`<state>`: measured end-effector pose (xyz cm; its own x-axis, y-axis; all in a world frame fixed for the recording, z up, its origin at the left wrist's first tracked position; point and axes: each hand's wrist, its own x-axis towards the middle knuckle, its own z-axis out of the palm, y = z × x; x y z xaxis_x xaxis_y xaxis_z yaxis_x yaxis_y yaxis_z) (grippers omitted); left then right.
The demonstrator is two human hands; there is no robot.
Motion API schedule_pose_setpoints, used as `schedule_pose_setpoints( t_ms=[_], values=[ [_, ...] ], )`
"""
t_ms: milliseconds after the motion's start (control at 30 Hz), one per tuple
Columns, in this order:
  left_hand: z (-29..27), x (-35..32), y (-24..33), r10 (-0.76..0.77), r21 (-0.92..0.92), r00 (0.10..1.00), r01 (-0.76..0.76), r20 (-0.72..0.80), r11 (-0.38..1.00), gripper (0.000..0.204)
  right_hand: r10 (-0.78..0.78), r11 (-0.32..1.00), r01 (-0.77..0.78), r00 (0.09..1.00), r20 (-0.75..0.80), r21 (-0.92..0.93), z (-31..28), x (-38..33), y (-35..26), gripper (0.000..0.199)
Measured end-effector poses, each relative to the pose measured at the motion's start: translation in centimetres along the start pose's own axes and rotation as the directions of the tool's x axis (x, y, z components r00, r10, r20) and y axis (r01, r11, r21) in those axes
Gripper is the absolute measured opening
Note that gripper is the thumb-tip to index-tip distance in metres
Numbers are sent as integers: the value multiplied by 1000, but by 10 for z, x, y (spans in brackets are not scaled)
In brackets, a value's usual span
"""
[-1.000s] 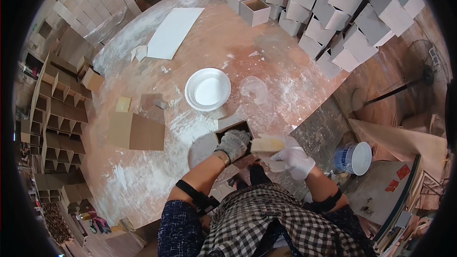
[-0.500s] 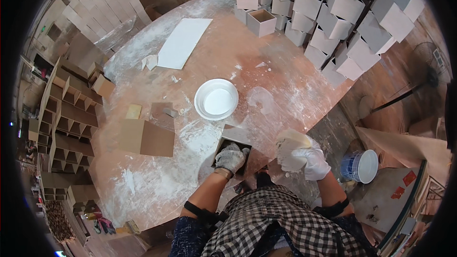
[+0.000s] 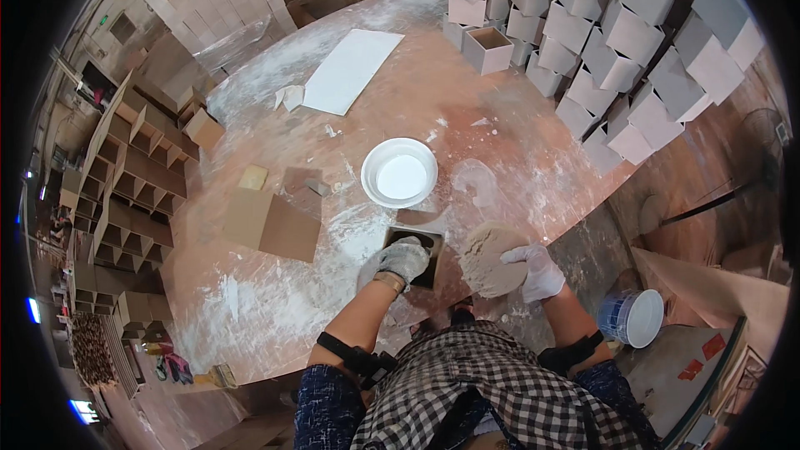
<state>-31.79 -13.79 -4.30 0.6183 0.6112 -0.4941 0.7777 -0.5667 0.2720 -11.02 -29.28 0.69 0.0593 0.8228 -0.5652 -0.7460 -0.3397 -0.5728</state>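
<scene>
In front of my body is a small open-topped box (image 3: 439, 255) with a dark inside. My left hand (image 3: 405, 259), in a pale grey work glove, reaches into its opening and grips it; the fingertips are partly hidden there. To the right, my right hand (image 3: 537, 272) in a white glove pinches the edge of a round beige pad (image 3: 492, 260). Its rough, wet-looking face shows, held just apart from the box. Beyond the box stands a white basin (image 3: 367, 179) with white liquid in it.
Stacked pale boxes (image 3: 575, 33) rise at the far right, with a single open box (image 3: 489, 52) beside them. A white sheet (image 3: 354, 72) lies at the back. Left are a brown carton piece (image 3: 271, 225) and cardboard compartments (image 3: 137, 175). A bucket (image 3: 642, 318) stands at right.
The beige pad has turned from a slanted position to show its broad face and come nearer the box. The box has turned in my left hand. The whole view has shifted slightly.
</scene>
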Motion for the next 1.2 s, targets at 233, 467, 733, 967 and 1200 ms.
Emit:
schedule_pose_setpoints(
  t_ms=[233,467,733,967,1200],
  values=[
    [-2,-9,-6,383,145,908,-361,-172,921,29,-315,710,377,926,210,-595,-63,52,27,29],
    [18,-5,-20,340,197,934,-316,-105,928,31,-398,540,534,843,362,-650,59,44,5,47],
    [-3,-9,-5,170,139,984,-176,50,975,33,-193,617,362,931,312,-699,53,29,46,58],
    [27,4,-24,375,186,921,-352,-106,917,34,-27,874,181,944,328,-450,50,-10,60,59],
    [19,2,-16,354,185,928,-330,-118,926,35,-306,413,298,936,177,-861,44,42,30,63]
  ],
)
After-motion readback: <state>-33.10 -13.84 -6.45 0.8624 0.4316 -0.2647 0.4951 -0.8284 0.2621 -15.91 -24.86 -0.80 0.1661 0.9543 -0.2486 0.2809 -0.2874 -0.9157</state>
